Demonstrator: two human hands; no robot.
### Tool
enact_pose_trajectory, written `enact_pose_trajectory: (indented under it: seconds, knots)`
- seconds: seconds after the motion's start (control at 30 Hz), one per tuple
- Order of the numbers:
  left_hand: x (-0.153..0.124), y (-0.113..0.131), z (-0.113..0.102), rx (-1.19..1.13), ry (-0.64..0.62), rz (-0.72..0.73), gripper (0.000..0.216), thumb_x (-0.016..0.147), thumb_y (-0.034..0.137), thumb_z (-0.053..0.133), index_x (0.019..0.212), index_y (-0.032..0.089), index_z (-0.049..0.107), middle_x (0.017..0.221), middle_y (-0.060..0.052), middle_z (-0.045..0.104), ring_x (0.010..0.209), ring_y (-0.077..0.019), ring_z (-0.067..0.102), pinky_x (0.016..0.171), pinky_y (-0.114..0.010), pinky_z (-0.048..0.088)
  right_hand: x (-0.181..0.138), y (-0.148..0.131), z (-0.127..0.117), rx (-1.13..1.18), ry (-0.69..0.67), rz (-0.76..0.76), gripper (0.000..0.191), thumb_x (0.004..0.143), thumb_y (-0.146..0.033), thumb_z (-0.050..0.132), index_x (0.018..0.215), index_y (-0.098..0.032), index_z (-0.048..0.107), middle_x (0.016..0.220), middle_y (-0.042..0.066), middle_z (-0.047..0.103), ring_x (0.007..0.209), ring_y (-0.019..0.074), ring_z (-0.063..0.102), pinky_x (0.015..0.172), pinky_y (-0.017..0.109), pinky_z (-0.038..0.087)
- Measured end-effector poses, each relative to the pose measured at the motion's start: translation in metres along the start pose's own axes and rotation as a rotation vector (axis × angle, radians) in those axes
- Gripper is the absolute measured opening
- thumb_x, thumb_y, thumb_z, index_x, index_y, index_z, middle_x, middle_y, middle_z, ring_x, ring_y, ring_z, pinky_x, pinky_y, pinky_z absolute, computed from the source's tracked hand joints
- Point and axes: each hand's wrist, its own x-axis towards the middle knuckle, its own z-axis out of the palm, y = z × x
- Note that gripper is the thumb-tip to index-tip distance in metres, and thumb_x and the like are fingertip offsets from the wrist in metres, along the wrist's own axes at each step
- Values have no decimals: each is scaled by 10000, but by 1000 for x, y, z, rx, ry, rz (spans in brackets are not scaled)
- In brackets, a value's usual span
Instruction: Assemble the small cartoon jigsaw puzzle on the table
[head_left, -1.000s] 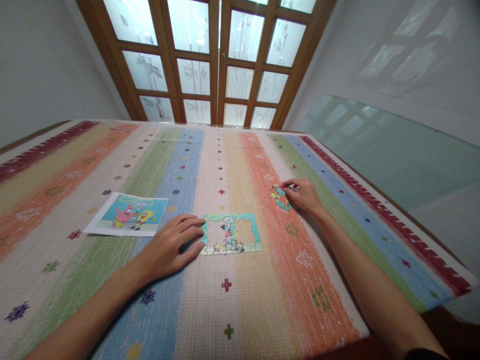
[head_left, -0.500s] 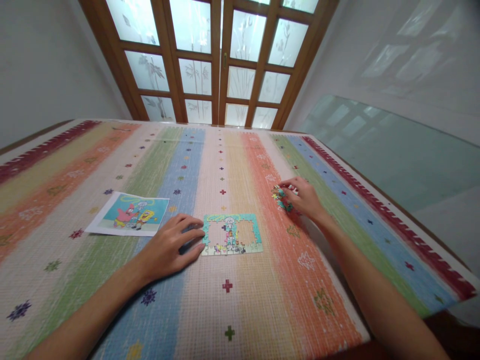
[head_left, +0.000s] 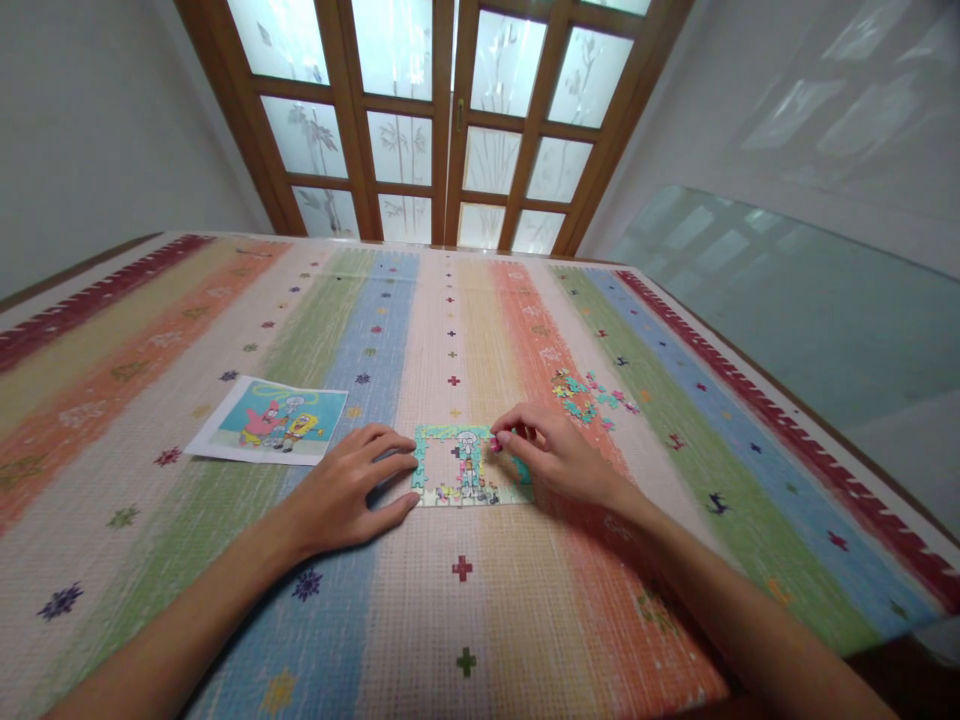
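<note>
Right hand moved over interlocking puzzle, pinching pink piece; left hand loosely spread

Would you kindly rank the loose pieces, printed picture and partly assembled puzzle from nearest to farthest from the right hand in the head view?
1. Partly assembled puzzle: partly under the right hand.
2. Loose pieces: beyond the hand, slightly right.
3. Printed picture: on the left, past the left hand.
</note>
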Motion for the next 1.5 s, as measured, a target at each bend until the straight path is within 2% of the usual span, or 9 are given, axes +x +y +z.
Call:
enact_pose_trajectory:
  seconds: [0.17, 0.33, 0.6, 0.77, 1.0, 1.13, 1.2, 1.33, 1.5]
  knots:
    - [-1, -1, 1, 3, 5, 5, 192, 924, 287, 638, 1101, 224, 677, 1127, -76, 713, 1082, -260, 623, 947, -454, 528, -2, -8, 9, 30, -26, -14, 120, 984, -232, 568, 953, -225, 684, 919, 49, 708, 820, 195, 626, 729, 350, 485]
    - [-1, -1, 2, 18, 23, 29, 185, 926, 294, 637, 1093, 230, 681, 1112, -71, 724, 1063, -256, 638, 920, -442, 536, -4, -11, 21, 42, -43, -18, 103, 977, -232, 596, 970, -212, 697, 909, 46, 704, 821, 183, 623, 732, 333, 487]
    - [-1, -1, 2, 47, 15, 56, 197, 939, 289, 632, 1117, 206, 649, 1123, -86, 719, 1064, -266, 639, 921, -443, 530, -6, -15, 40, 11, -24, -129, 123, 998, -224, 577, 1004, -203, 698, 907, 34, 693, 843, 167, 599, 785, 322, 451]
    - [-2, 0, -1, 15, -26, -39, 273, 913, 316, 642, 1150, 193, 581, 1097, -93, 692, 1016, -257, 643, 879, -408, 539, -6, -14, 45, 3, -17, -158, 110, 997, -222, 584, 995, -207, 693, 901, 36, 692, 854, 175, 601, 793, 327, 450]
    - [-2, 2, 0, -44, 1, -56, 170, 923, 301, 624, 1002, 208, 505, 1042, -75, 658, 959, -226, 637, 844, -364, 529, -5, -11, 47, -82, 12, -215, 141, 1015, -243, 556, 993, -204, 690, 880, 47, 680, 857, 193, 590, 793, 347, 443]
    - [0, 5, -4, -26, 47, -44, 105, 975, 275, 569, 930, 191, 526, 1079, -93, 627, 954, -203, 625, 841, -337, 518, -4, -7, 48, -113, 22, -251, 153, 1028, -246, 548, 1009, -197, 692, 876, 50, 679, 859, 196, 578, 797, 350, 441]
    - [2, 6, -5, 13, 51, -30, 169, 1014, 245, 506, 865, 182, 553, 1000, -82, 618, 879, -184, 604, 797, -320, 505, -4, -5, 49, -125, 35, -277, 165, 1034, -240, 542, 1024, -182, 696, 884, 59, 680, 864, 199, 573, 800, 352, 440]
    - [3, 3, -4, 118, 63, 27, 378, 1071, 216, 367, 725, 196, 518, 678, -10, 518, 657, -168, 486, 639, -305, 424, -4, -3, 49, -139, 45, -312, 195, 1043, -219, 515, 1046, -164, 702, 951, 82, 686, 914, 209, 571, 832, 363, 446]
    - [-1, -3, 0, 200, 50, 5, 400, 1095, 252, 295, 790, 193, 546, 613, 3, 520, 586, -175, 472, 589, -299, 386, -4, -7, 48, -159, 38, -333, 192, 1029, -208, 530, 1016, -151, 713, 966, 91, 671, 933, 219, 559, 847, 375, 451]
